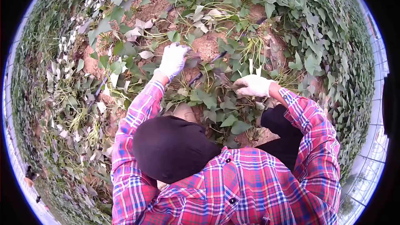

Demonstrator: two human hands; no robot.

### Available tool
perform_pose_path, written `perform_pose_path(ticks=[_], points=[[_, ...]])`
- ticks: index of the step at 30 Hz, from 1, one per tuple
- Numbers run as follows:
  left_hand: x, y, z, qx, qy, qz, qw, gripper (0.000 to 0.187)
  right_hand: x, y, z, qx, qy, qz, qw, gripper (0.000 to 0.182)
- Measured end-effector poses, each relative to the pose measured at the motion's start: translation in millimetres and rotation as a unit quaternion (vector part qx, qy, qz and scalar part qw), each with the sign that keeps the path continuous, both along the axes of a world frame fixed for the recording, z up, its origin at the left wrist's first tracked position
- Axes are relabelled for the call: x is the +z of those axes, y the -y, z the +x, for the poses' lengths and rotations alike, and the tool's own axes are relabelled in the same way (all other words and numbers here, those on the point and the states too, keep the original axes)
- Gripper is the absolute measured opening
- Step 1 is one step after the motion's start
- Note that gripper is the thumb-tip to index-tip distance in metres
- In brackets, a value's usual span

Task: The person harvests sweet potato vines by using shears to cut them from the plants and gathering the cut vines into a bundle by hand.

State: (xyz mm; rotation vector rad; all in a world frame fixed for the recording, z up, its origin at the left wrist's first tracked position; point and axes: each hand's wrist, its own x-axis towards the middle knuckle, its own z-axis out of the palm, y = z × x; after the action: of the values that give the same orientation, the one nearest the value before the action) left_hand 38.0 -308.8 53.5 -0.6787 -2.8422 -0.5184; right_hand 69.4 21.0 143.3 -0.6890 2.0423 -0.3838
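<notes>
Left hand (173,60), gloved white: fingers half-curled, any hold indiscernible; bare soil (206,46) to its right, open room. Between hands: leafy vines (204,98), black tube (195,79) partly hidden. Right hand (254,86), gloved: fingers bunched at the vines, grip unclear. Dense foliage (318,37), cut off by view's round edge.

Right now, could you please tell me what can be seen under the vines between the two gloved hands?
Through gaps, brown soil and short pieces of a dark line show; where the vines overlap, whatever lies beneath is hidden.
</notes>
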Motion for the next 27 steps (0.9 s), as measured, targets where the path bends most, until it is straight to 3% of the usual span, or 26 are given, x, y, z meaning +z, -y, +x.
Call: perform_pose_path(ticks=[1, 3, 4, 5, 7, 8, 10, 11, 13, 14, 20, 21, 23, 24, 27], points=[[-26, -8, -10, -0.014, -0.071, -0.052, 0.996, 0.029, 5, -9, -8, -0.001, -0.014, 0.005, 1.0, 0.038], [-50, -19, -8, -0.007, -0.022, -0.118, 0.993, 0.026, 28, -27, -27, -0.028, -0.016, 0.013, 0.999, 0.034], [-54, -20, -3, -0.011, -0.009, -0.137, 0.991, 0.024, 46, -35, -36, -0.154, 0.065, 0.058, 0.984, 0.032], [-57, -19, 5, -0.004, -0.032, -0.117, 0.993, 0.019, 53, -52, -49, -0.193, 0.066, 0.056, 0.977, 0.032], [-39, -20, 19, 0.023, 0.067, -0.133, 0.989, 0.016, 35, -101, -70, -0.314, -0.011, 0.065, 0.947, 0.03], [-37, -12, 26, 0.007, 0.055, -0.093, 0.994, 0.013, 25, -120, -74, -0.362, -0.047, 0.066, 0.929, 0.03], [-29, -5, 46, 0.111, 0.061, 0.119, 0.985, 0.015, -22, -165, -77, -0.405, -0.12, 0.077, 0.903, 0.033], [-38, 5, 55, 0.158, 0.094, 0.239, 0.953, 0.022, -49, -184, -79, -0.401, -0.159, 0.087, 0.898, 0.035], [-29, 29, 68, 0.242, 0.235, 0.432, 0.836, 0.022, -74, -180, -64, -0.385, -0.23, 0.118, 0.886, 0.035], [-13, 40, 80, 0.224, 0.267, 0.52, 0.78, 0.018, -97, -181, -62, -0.392, -0.247, 0.181, 0.868, 0.037], [58, 77, 150, 0.31, 0.279, 0.615, 0.669, 0.017, -103, -152, -52, -0.447, -0.238, 0.2, 0.839, 0.066], [46, 89, 162, 0.295, 0.257, 0.623, 0.677, 0.018, -107, -151, -54, -0.456, -0.239, 0.209, 0.831, 0.07], [57, 88, 176, 0.266, 0.26, 0.647, 0.666, 0.017, -103, -146, -58, -0.469, -0.251, 0.204, 0.822, 0.067], [64, 83, 182, 0.292, 0.256, 0.625, 0.677, 0.017, -104, -143, -56, -0.462, -0.291, 0.207, 0.812, 0.061], [89, 55, 189, 0.333, 0.265, 0.642, 0.638, 0.016, -115, -148, -63, -0.433, -0.296, 0.192, 0.83, 0.051]])
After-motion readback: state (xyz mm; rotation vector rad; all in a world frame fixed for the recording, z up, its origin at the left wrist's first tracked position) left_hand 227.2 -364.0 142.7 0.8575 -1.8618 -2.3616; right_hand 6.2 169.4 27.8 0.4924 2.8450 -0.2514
